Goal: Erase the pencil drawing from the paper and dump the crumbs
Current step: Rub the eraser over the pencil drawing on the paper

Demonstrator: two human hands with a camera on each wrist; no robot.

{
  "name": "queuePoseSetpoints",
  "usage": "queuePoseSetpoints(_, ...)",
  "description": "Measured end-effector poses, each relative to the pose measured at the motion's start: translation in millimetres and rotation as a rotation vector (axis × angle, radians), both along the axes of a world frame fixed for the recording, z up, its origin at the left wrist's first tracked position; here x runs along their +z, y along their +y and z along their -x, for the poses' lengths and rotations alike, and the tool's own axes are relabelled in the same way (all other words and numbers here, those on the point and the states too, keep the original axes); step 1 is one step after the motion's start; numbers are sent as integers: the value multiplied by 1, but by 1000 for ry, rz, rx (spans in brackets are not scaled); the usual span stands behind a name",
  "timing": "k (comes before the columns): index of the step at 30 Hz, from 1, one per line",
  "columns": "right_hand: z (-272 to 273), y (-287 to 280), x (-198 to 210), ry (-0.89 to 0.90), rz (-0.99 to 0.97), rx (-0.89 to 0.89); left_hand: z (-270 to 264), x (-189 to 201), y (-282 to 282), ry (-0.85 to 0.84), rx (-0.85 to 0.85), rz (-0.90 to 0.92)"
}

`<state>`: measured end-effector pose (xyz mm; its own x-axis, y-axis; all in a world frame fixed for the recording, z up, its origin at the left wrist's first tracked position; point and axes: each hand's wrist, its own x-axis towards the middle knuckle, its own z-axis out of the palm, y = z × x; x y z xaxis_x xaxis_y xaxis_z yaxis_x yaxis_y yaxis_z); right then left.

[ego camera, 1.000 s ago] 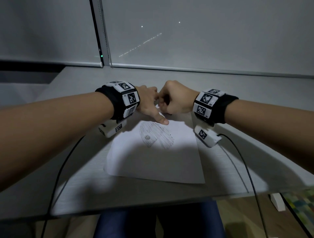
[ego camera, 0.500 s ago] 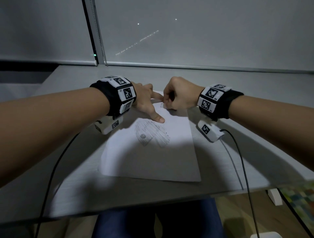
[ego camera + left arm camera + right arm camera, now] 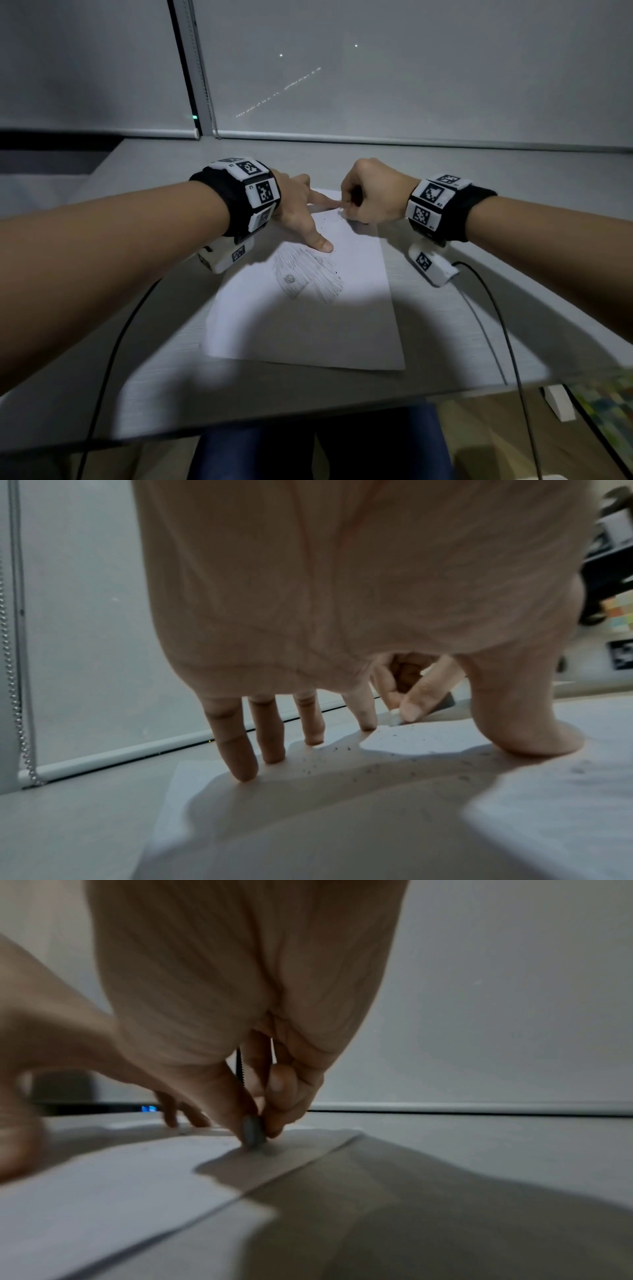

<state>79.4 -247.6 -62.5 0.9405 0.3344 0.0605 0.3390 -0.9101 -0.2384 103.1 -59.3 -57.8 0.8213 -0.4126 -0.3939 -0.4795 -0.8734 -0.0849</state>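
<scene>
A white paper [image 3: 308,335] lies on the grey desk [image 3: 479,212], with a shaded pencil drawing [image 3: 310,277] near its middle. My left hand [image 3: 305,219] presses the sheet's far part with spread, straight fingers [image 3: 245,764], its thumb just above the drawing. My right hand [image 3: 371,192] is curled, and in the right wrist view it pinches a small eraser [image 3: 253,1134] whose tip touches the paper near the far edge. The left wrist view shows that eraser [image 3: 397,719] beside my index finger. Dark crumbs [image 3: 325,758] are scattered on the paper between my fingers.
Black cables [image 3: 493,308] run from both wrist cameras over the desk's front edge. A roller blind [image 3: 411,85] with a bead chain [image 3: 13,696] closes off the back. A white block [image 3: 560,401] and a patterned rug [image 3: 606,401] are on the floor at right.
The right hand has shifted slightly to the right along the paper's far part while gripping the eraser. The left hand stays pressed on the sheet.
</scene>
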Motion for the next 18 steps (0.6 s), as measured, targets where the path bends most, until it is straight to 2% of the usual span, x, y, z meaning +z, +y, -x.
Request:
queuePoseSetpoints(3,6,6,-4,13,11,48,0,-1,1,-3,-6,-5)
queuePoseSetpoints(8,-7,-6,-1,-17,27,-13,3,1,-1,-2,-14,-8)
queuePoseSetpoints(12,9,2,-5,21,-2,98,2,2,0,0,-10,-27)
queuePoseSetpoints(16,2,-7,-2,-10,17,11,4,5,-3,4,-10,-37)
queuePoseSetpoints(18,5,-6,-1,-25,22,27,6,6,-5,-2,-5,-47)
